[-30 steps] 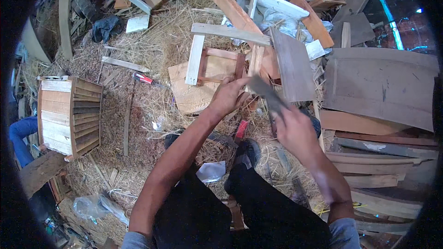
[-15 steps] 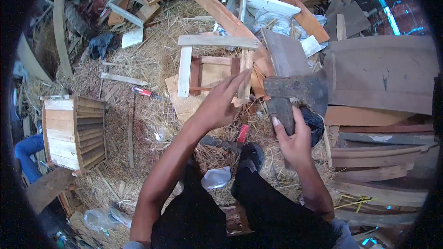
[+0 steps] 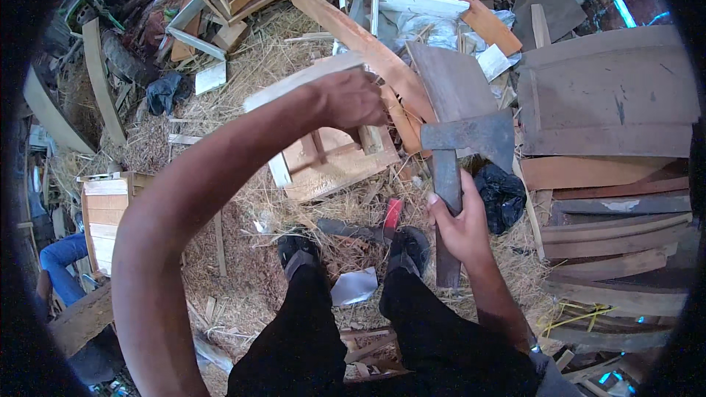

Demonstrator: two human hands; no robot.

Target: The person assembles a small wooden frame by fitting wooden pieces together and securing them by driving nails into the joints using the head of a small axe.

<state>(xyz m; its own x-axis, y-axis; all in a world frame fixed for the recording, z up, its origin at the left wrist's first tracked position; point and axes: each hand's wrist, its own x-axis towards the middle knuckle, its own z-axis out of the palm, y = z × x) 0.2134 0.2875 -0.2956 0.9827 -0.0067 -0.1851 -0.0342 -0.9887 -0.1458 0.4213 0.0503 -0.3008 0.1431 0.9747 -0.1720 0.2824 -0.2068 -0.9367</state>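
Observation:
My right hand [image 3: 465,228] is closed round the wooden handle of an axe [image 3: 471,136], its broad, dark metal head up and the blade to the right. In front of me is a small wooden frame [image 3: 294,82] of pale bars, tilted, with a light board [image 3: 346,180] under its near side. My left hand [image 3: 353,99] reaches across and is closed at the right end of the frame's far bar. The fingertips are partly hidden, and my forearm covers much of the frame's left side.
Between my shoes lies a dark tool with a red part [image 3: 392,213]. Planks [image 3: 610,224] are stacked at the right, beside a black plastic bag [image 3: 500,198]. A slatted wooden piece [image 3: 107,213] and another person's blue-trousered leg [image 3: 62,268] are at the left. Straw covers the floor.
My left hand has moved up and away, closing on the frame's far bar. The frame has turned and tilted. The axe has turned slightly in my right hand, its handle now more upright.

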